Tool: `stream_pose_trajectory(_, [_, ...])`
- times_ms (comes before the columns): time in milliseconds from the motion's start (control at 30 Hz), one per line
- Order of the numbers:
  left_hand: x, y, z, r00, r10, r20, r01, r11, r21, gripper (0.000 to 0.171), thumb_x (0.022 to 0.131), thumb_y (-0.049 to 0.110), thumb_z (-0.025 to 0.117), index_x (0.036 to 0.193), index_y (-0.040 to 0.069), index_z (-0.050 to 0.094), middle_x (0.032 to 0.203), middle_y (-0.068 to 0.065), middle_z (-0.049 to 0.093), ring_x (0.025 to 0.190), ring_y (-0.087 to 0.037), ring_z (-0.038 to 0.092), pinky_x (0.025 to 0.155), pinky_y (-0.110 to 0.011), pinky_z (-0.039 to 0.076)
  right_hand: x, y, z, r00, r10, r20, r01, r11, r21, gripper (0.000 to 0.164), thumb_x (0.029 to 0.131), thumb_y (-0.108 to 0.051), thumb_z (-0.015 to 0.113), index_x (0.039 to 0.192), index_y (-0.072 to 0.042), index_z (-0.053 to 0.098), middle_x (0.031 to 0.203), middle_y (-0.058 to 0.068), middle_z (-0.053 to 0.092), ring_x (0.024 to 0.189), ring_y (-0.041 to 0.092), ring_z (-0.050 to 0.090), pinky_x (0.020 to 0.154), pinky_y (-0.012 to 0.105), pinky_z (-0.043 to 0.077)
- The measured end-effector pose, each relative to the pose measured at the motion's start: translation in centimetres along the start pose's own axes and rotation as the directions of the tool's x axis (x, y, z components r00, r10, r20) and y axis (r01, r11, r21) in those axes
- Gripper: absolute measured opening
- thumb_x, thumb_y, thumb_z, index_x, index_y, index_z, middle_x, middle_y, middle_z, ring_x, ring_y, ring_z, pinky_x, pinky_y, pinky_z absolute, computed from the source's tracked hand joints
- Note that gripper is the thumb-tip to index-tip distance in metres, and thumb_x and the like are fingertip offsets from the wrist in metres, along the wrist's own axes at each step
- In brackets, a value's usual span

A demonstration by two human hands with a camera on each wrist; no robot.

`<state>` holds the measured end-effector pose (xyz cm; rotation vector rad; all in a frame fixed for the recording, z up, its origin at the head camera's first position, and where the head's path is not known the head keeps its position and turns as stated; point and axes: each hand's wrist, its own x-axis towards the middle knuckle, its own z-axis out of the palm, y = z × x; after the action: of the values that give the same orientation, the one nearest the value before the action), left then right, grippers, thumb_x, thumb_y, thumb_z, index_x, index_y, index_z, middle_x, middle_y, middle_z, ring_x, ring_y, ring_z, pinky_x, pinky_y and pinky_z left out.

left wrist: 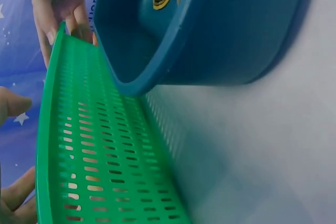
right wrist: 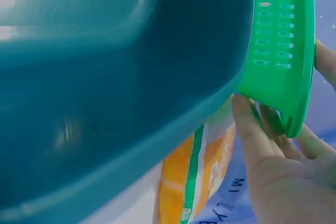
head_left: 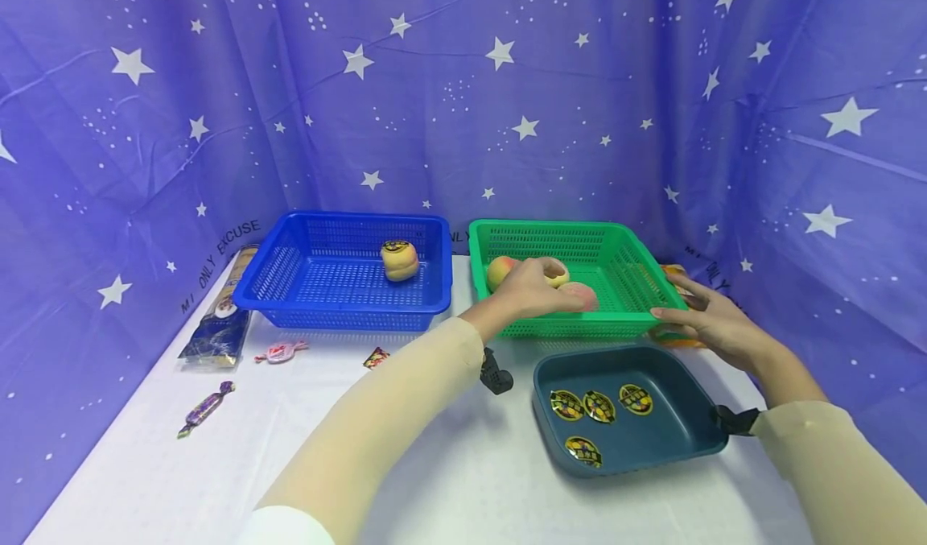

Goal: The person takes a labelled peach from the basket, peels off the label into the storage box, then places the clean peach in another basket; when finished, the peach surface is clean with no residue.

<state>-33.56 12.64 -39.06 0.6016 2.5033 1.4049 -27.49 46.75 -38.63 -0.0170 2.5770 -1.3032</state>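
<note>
My left hand (head_left: 532, 287) reaches into the green basket (head_left: 572, 319), thumb and fingers spread apart over the fruit there. A pink peach (head_left: 582, 295) lies by the thumb, a yellowish fruit (head_left: 558, 277) shows between thumb and index finger, and a red-yellow fruit (head_left: 500, 271) is partly covered by the hand. In the left wrist view the basket wall hides the fruit. My right hand (head_left: 713, 328) grips the basket's right front corner, thumb on the rim and fingers on the outside, as the right wrist view also shows (right wrist: 289, 166).
A dark teal tub (head_left: 673, 440) with several stickers stands in front of the green basket. The blue basket (head_left: 340, 319) holds one yellowish fruit (head_left: 399, 261). Wrapped candies (head_left: 206, 408) and a dark packet (head_left: 220, 328) lie left; an orange packet (right wrist: 176, 192) lies right.
</note>
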Motion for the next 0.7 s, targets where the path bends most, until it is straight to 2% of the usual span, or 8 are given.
stream_pose_trajectory(67, [-0.3,0.0,-0.1,1.000,0.024,-0.009,-0.023,0.999,0.048,0.066,0.090,0.051,0.090,0.146,0.024,0.067,0.159,0.002,0.063,0.144,-0.019,0.062,0.102,-0.038,0.063,-0.1,-0.2,0.1,1.000,-0.013,-0.004,0.012,1.000,-0.013,0.103,0.112,-0.038,0.068,0.179,-0.016,-0.008,0.181,0.035,0.014,0.120,0.018,0.079,0.103,0.033,0.061])
stream_pose_trajectory(100, [-0.4,0.1,-0.2,1.000,0.030,-0.010,-0.029,0.997,0.067,0.065,0.091,0.051,0.089,0.146,0.024,0.067,0.159,0.002,0.064,0.144,-0.019,0.062,0.103,-0.038,0.063,-0.2,-0.4,0.2,1.000,-0.016,-0.010,0.016,1.000,-0.024,0.102,0.112,-0.037,0.068,0.179,-0.015,-0.006,0.181,0.036,0.014,0.123,0.020,0.076,0.102,0.033,0.059])
stream_pose_trajectory(167, [-0.6,0.1,-0.4,0.999,0.035,-0.010,-0.034,0.996,0.087,0.068,0.091,0.053,0.089,0.148,0.024,0.067,0.158,0.003,0.064,0.144,-0.019,0.063,0.103,-0.037,0.063,-0.5,-0.9,0.3,0.999,-0.013,-0.031,0.011,0.998,-0.065,0.101,0.112,-0.039,0.068,0.179,-0.013,-0.003,0.180,0.038,0.013,0.141,0.035,0.064,0.108,0.043,0.057])
stream_pose_trajectory(233, [-0.9,0.2,-0.7,0.999,0.044,-0.005,-0.043,0.993,0.107,0.071,0.091,0.054,0.088,0.152,0.024,0.065,0.157,0.003,0.065,0.142,-0.019,0.064,0.103,-0.038,0.063,-0.8,-1.4,0.5,0.998,-0.010,-0.062,0.002,0.992,-0.126,0.101,0.111,-0.042,0.068,0.179,-0.009,0.002,0.179,0.039,0.013,0.154,0.054,0.044,0.115,0.062,0.052])
stream_pose_trajectory(333, [-1.3,0.1,-1.3,0.999,0.049,0.007,-0.050,0.992,0.120,0.075,0.092,0.056,0.086,0.156,0.024,0.063,0.154,0.002,0.067,0.134,-0.019,0.068,0.099,-0.039,0.063,-1.3,-2.3,0.7,0.995,-0.009,-0.102,-0.011,0.980,-0.199,0.099,0.110,-0.044,0.069,0.178,-0.003,0.008,0.177,0.043,0.014,0.159,0.067,0.023,0.119,0.080,0.040])
stream_pose_trajectory(533, [-2.6,0.4,-3.2,0.996,0.084,0.016,-0.085,0.990,0.116,0.071,0.093,0.056,0.084,0.154,0.026,0.064,0.141,0.001,0.072,0.121,-0.015,0.067,0.094,-0.039,0.062,-2.3,-4.4,1.9,0.987,-0.069,-0.145,0.021,0.951,-0.309,0.087,0.112,-0.045,0.066,0.174,0.000,0.024,0.175,0.043,0.022,0.159,0.069,0.022,0.119,0.087,0.033])
stream_pose_trajectory(600, [-3.1,0.5,-4.1,0.994,0.106,0.015,-0.107,0.988,0.109,0.069,0.093,0.054,0.083,0.153,0.024,0.064,0.131,-0.002,0.076,0.113,-0.020,0.071,0.094,-0.041,0.062,-2.6,-5.1,2.5,0.984,-0.085,-0.155,0.031,0.945,-0.325,0.085,0.112,-0.046,0.065,0.174,-0.001,0.027,0.177,0.040,0.020,0.160,0.068,0.020,0.119,0.088,0.031])
stream_pose_trajectory(700, [-3.5,0.3,-5.8,0.990,0.138,-0.031,-0.133,0.982,0.132,0.067,0.094,0.055,0.082,0.151,0.024,0.065,0.140,-0.002,0.074,0.124,-0.024,0.071,0.104,-0.045,0.061,-2.9,-6.3,3.5,0.979,-0.116,-0.168,0.051,0.936,-0.349,0.082,0.112,-0.048,0.065,0.174,-0.005,0.031,0.181,0.034,0.018,0.161,0.067,0.019,0.118,0.089,0.029])
